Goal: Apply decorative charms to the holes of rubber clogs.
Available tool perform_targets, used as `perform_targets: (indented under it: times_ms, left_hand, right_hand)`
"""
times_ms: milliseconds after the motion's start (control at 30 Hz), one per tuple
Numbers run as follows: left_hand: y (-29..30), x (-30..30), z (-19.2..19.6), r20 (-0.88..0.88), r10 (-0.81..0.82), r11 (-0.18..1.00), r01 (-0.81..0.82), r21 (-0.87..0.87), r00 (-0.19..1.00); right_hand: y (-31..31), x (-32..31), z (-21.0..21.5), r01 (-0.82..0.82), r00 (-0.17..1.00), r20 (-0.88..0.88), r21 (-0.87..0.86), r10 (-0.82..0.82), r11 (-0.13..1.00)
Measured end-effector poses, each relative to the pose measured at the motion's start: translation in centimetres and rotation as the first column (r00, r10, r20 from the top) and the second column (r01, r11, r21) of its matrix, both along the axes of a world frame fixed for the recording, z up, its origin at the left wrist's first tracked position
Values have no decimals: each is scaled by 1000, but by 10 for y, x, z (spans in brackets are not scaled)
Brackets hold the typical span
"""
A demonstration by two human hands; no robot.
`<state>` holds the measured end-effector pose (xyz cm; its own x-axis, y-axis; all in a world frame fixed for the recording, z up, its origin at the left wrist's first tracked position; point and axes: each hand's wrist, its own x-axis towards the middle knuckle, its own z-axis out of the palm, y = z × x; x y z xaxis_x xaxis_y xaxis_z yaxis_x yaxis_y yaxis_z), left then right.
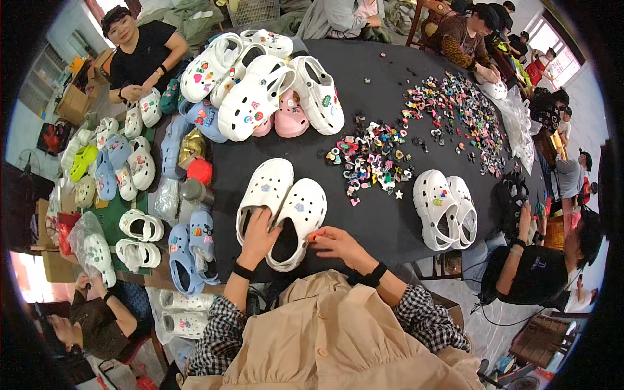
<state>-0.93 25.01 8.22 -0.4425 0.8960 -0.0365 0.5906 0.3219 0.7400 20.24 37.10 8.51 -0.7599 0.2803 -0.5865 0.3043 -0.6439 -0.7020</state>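
Observation:
In front of me a pair of white clogs stands side by side, toes pointing away, a flower-shaped charm on the top of each. My left hand [260, 235] is closed at the inner rim of the left clog [268, 183], its thumb near the right clog [304, 203]. My right hand [341, 247] is beside the right clog's outer side, thumb and forefinger pinching a small red-orange piece [312, 238]. What kind of piece it is, I cannot make out. Beyond the clogs lies a pile of small colourful shoe charms [377, 156].
White and pink clogs [257, 97] are heaped at the far left of the black table [364, 214]. Another decorated white pair [437, 201] stands at the right. Blue clogs [185, 253] and a red-lidded container [199, 171] are left of me. A wider charm spread [461, 110] lies far right; people work around.

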Motion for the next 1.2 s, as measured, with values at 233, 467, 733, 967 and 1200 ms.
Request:
perform_targets:
  times_ms: [233,467,733,967,1200]
  left_hand:
    - [-26,35,34,493,116,993,-114,-34,862]
    - [-4,53,-15,968,150,975,-194,-111,202]
    - [27,67,-27,988,148,891,-428,-151,-41]
    - [23,71,-24,980,197,866,-473,-162,25]
    - [22,69,-23,970,231,865,-474,-166,82]
  right_hand:
    - [8,1,7,182,978,-143,232,-152,956]
    - [14,0,-11,284,953,-191,299,-235,911]
    - [19,-18,-20,252,968,-118,535,-223,806]
    - [13,-32,-20,210,977,-148,766,-152,607]
    - [23,-40,-11,61,998,-37,785,-52,617]
